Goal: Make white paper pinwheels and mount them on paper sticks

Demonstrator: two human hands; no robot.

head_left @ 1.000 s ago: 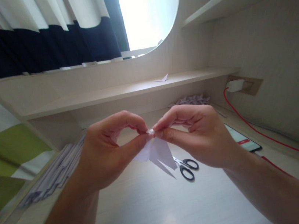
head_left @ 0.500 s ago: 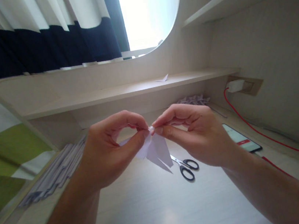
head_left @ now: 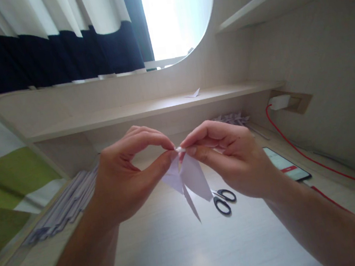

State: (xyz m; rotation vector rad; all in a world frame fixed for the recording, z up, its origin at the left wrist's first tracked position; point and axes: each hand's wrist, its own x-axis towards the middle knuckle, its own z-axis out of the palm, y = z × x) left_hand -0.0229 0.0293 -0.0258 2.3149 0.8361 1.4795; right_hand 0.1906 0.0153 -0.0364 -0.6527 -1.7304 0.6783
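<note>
lying at the far left on the table [head_left: 167, 249]: a stack of paper strips [head_left: 65, 206]. left hand [head_left: 127, 175] pinching the top of a folded white paper piece [head_left: 189, 180] between thumb and forefinger, meeting the right hand [head_left: 230, 156], gripping the same tip. paper hanging in the air above the table, points downward. resting beyond: black-handled scissors [head_left: 221, 199], a phone [head_left: 286, 164], a red cable [head_left: 320, 163].
</note>
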